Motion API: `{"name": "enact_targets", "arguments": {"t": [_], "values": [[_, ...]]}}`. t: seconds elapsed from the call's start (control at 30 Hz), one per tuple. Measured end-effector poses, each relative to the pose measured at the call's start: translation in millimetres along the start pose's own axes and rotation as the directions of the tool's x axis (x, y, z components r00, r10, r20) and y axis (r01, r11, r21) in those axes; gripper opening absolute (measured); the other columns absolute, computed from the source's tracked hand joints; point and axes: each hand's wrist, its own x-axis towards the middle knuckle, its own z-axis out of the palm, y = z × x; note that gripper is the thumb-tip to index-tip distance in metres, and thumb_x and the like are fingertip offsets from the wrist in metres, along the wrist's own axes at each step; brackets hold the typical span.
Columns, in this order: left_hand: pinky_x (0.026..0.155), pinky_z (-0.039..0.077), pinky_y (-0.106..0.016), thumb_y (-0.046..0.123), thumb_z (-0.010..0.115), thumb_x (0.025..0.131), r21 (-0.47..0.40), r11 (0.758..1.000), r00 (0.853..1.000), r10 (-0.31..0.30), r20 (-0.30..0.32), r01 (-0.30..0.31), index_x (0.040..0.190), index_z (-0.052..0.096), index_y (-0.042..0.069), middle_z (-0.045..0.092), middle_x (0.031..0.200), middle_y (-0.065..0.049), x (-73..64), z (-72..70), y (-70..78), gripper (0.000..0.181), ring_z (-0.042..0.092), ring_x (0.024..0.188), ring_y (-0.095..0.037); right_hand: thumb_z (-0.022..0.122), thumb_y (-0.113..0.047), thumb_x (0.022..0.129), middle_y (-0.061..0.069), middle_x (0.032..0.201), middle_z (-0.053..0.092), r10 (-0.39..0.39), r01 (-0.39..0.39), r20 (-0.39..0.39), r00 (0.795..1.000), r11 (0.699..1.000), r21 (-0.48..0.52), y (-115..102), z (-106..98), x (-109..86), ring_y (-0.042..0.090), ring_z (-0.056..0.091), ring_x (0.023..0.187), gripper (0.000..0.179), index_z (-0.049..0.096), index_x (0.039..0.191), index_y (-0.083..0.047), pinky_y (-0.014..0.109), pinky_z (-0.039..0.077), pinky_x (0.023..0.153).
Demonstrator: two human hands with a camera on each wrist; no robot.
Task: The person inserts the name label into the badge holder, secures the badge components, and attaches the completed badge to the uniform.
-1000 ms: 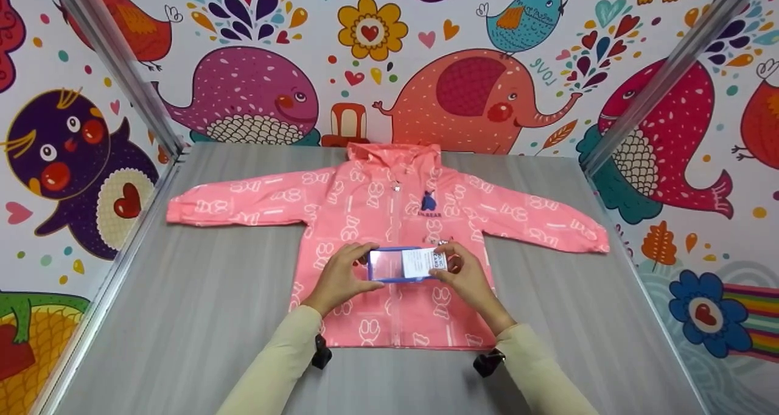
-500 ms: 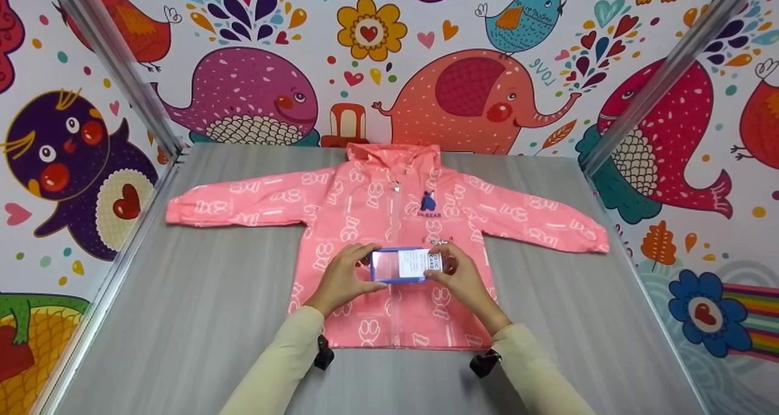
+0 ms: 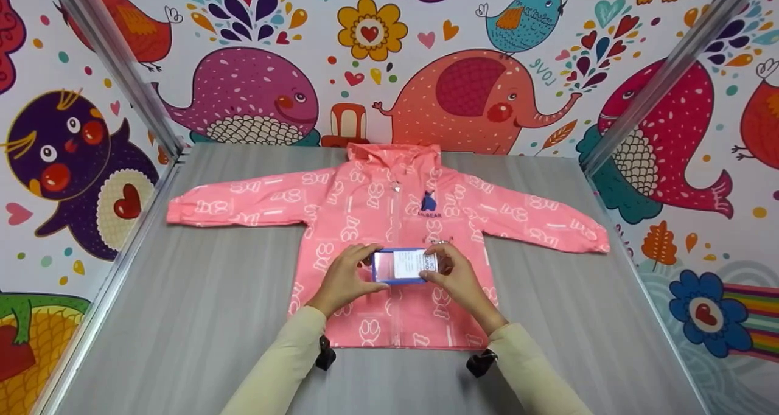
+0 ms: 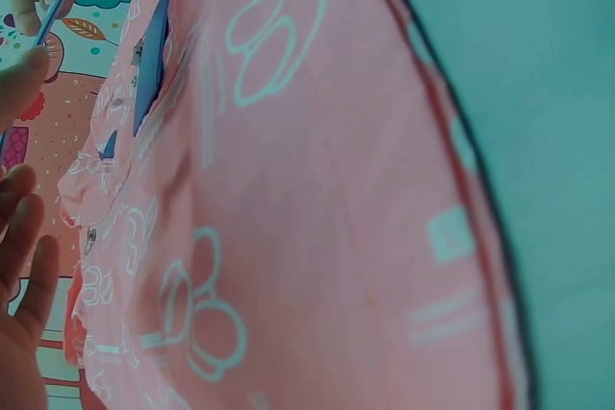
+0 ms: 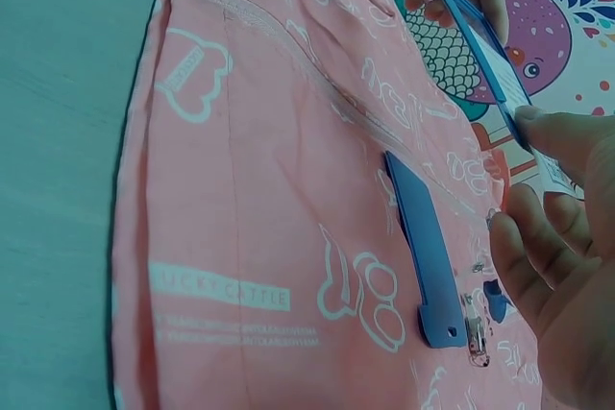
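Observation:
My left hand (image 3: 345, 279) grips the left end of a clear badge holder (image 3: 383, 266) with a blue frame, thumb below and fingers above. At the holder's other end my right hand (image 3: 457, 279) pinches a white printed card (image 3: 409, 265) between thumb and fingers. The card lies partly inside the holder, and its outer end (image 5: 554, 176) sticks out by the right fingers in the right wrist view. Both are held above a pink hooded jacket (image 3: 365, 324) spread flat. On the jacket lie a blue plastic piece (image 5: 423, 256) and a metal clip (image 5: 477, 330), largely hidden by the right hand in the head view.
The jacket's sleeves (image 3: 243, 203) stretch out to both sides over a grey table (image 3: 201, 317). Printed cartoon walls (image 3: 365, 86) with metal corner posts (image 3: 118, 62) enclose the table at the back and sides.
The right hand has shifted slightly left, and the card has slid deeper into the badge holder. My left hand and the holder have moved only a little to the right.

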Motion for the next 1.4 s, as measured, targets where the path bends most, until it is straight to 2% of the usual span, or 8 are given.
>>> {"name": "enact_targets", "arguments": {"t": [0.37, 0.7, 0.9, 1.13, 1.3, 1.4], "values": [[0.088, 0.058, -0.038, 0.026, 0.091, 0.067, -0.022, 1.0, 1.0, -0.006, -0.005, 0.005, 0.136, 0.059, 0.014, 0.067, 0.118, -0.004, -0.4, 0.5, 1.2, 0.076, 0.063, 0.1, -0.017, 0.079, 0.0, 0.077, 0.029, 0.082, 0.054, -0.021, 0.021, 0.008, 1.0, 1.0, -0.008, 0.4, 2.3, 1.5, 0.012, 0.045, 0.065, 0.036, 0.063, 0.109, 0.001, 0.018, 0.039, 0.06], [0.087, 0.057, -0.044, 0.023, 0.092, 0.067, -0.048, 0.999, 1.0, -0.02, -0.004, 0.02, 0.136, 0.059, 0.013, 0.067, 0.114, -0.004, -2.0, 0.3, 1.2, 0.077, 0.061, 0.097, -0.018, 0.08, -0.004, 0.078, 0.03, 0.084, 0.052, -0.004, 0.004, 0.006, 1.0, 1.0, -0.019, 3.1, 3.5, 0.4, 0.014, 0.044, 0.067, 0.036, 0.063, 0.11, -0.003, 0.019, 0.036, 0.062], [0.088, 0.058, -0.04, 0.023, 0.092, 0.067, -0.037, 0.999, 1.0, -0.012, -0.011, 0.012, 0.136, 0.059, 0.011, 0.068, 0.117, -0.005, -1.9, 0.5, -1.7, 0.077, 0.063, 0.099, -0.018, 0.078, -0.004, 0.08, 0.028, 0.091, 0.056, 0.001, -0.001, 0.001, 1.0, 1.0, -0.015, 5.4, -1.2, 0.6, 0.015, 0.049, 0.071, 0.032, 0.064, 0.11, -0.005, 0.022, 0.041, 0.066], [0.087, 0.058, -0.039, 0.023, 0.092, 0.067, -0.044, 0.999, 1.0, -0.019, -0.012, 0.019, 0.135, 0.059, 0.013, 0.068, 0.117, -0.002, -3.2, -0.3, -3.7, 0.077, 0.063, 0.099, -0.017, 0.079, -0.009, 0.082, 0.014, 0.092, 0.058, 0.001, -0.001, -0.018, 1.0, 1.0, -0.005, 37.5, -12.8, 8.8, 0.013, 0.052, 0.071, 0.033, 0.067, 0.112, -0.014, 0.02, 0.045, 0.062], [0.087, 0.058, -0.039, 0.025, 0.092, 0.067, -0.038, 0.999, 1.0, -0.019, -0.011, 0.018, 0.135, 0.059, 0.013, 0.068, 0.118, -0.002, -3.5, -1.3, -3.8, 0.077, 0.063, 0.099, -0.017, 0.075, -0.003, 0.084, 0.023, 0.095, 0.058, 0.018, -0.019, -0.018, 1.0, 1.0, -0.006, 19.1, -16.0, 5.0, 0.011, 0.05, 0.071, 0.036, 0.063, 0.118, 0.0, 0.018, 0.043, 0.062], [0.087, 0.058, -0.039, 0.025, 0.091, 0.067, -0.036, 0.999, 1.0, -0.023, -0.005, 0.022, 0.136, 0.058, 0.013, 0.068, 0.119, -0.002, -3.5, -1.6, -3.4, 0.078, 0.063, 0.1, -0.017, 0.075, -0.002, 0.084, 0.026, 0.094, 0.058, -0.002, 0.002, -0.011, 1.0, 1.0, -0.001, 14.1, -15.6, 3.8, 0.011, 0.05, 0.069, 0.035, 0.063, 0.117, 0.003, 0.018, 0.043, 0.062]]}}
